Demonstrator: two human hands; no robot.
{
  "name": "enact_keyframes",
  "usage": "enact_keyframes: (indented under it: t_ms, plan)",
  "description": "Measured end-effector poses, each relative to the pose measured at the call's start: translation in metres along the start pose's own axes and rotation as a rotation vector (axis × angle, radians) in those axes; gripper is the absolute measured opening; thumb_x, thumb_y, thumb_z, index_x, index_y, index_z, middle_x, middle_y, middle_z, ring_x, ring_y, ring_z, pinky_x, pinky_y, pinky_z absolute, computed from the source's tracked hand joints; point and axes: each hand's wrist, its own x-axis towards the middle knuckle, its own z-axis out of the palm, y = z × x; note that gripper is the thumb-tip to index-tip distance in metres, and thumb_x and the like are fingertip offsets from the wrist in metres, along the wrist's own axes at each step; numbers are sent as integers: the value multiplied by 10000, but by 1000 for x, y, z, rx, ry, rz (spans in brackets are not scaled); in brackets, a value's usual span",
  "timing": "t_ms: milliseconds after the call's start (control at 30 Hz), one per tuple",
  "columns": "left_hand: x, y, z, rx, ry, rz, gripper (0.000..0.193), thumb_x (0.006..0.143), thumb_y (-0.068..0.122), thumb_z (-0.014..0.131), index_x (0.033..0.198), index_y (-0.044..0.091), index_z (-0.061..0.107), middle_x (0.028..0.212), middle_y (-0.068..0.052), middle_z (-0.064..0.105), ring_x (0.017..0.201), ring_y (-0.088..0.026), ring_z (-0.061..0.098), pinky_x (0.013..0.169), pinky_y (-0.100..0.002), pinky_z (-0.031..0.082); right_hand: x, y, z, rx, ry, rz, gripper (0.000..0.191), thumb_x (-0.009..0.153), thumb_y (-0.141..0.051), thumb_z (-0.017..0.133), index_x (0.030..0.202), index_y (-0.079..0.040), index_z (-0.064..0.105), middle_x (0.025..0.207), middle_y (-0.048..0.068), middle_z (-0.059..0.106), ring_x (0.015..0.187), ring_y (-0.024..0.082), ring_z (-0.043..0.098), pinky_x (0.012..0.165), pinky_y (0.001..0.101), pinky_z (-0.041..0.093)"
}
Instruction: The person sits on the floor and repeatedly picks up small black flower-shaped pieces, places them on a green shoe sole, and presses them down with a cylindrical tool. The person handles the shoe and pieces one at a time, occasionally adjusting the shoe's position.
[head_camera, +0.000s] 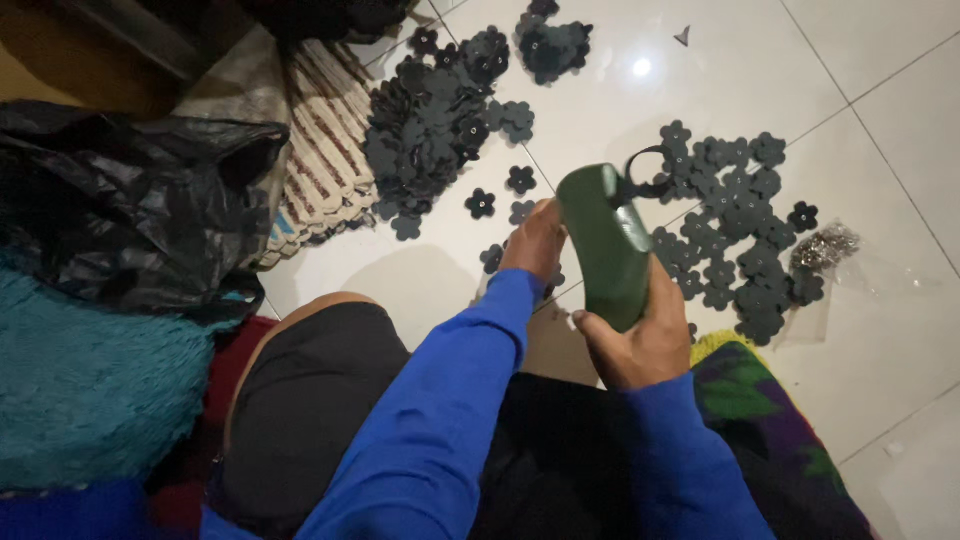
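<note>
A green tool (606, 245) is gripped at its lower end by the right hand (640, 345), fingers wrapped around it, above the white tiled floor (880, 300). The left hand (535, 240) is lowered toward black flower cutouts (440, 120) scattered there; its finger position cannot be told.

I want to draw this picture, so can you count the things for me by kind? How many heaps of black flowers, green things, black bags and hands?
Heaps of black flower cutouts: 2, a left heap and a right heap, with loose ones between
Green torch-shaped thing: 1
Black plastic bag: 1
Hands: 2, left hand and right hand
Total: 6
</note>
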Motion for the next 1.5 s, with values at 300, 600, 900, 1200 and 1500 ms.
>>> enact_keyframes:
  t_ms: [300, 600, 900, 1200, 1500]
  plan:
    - [15, -12, -6, -340, 173, -105, 133, 941, 105, 696, 1005, 45, 597, 915, -101, 742, 849, -210, 728, 782, -340, 574, 1, 77, 17, 452, -89, 625, 418, 822, -250, 714, 1155, -7, 644, 975, 119, 725, 829, 189, 677, 749, 314, 540]
    - [14, -5, -4, -588, 319, -208, 119, 948, 67, 692, 995, 59, 583, 871, -40, 727, 777, -84, 661, 706, -265, 542, 2, 88, 13, 478, -165, 854, 520, 782, -346, 723, 1181, -37, 596, 955, 130, 677, 746, 206, 669, 674, 334, 542]
    - [3, -8, -12, -623, 443, -153, 86, 952, 76, 680, 987, 72, 601, 898, -25, 720, 777, -67, 648, 693, -258, 540, 0, 39, 5, 26, -39, 252, 738, 695, -233, 873, 1348, -24, 601, 1149, 188, 657, 1043, 334, 653, 914, 442, 523]
    - [-12, -21, -34, -418, 547, -176, 117, 943, 108, 715, 1001, 64, 623, 879, -23, 699, 777, -95, 644, 729, -278, 544, -9, 57, 28, -331, -437, 319, 1048, 593, -383, 900, 1519, -191, 450, 1203, 261, 581, 1102, 441, 583, 921, 506, 500]
    - [3, -18, -22, -461, 505, -89, 114, 946, 106, 726, 1025, 65, 655, 873, -5, 670, 755, -83, 617, 696, -268, 539, -16, 97, 32, -195, -393, 362, 1022, 607, -373, 871, 1514, -161, 452, 1249, 253, 593, 1126, 427, 614, 939, 484, 515]
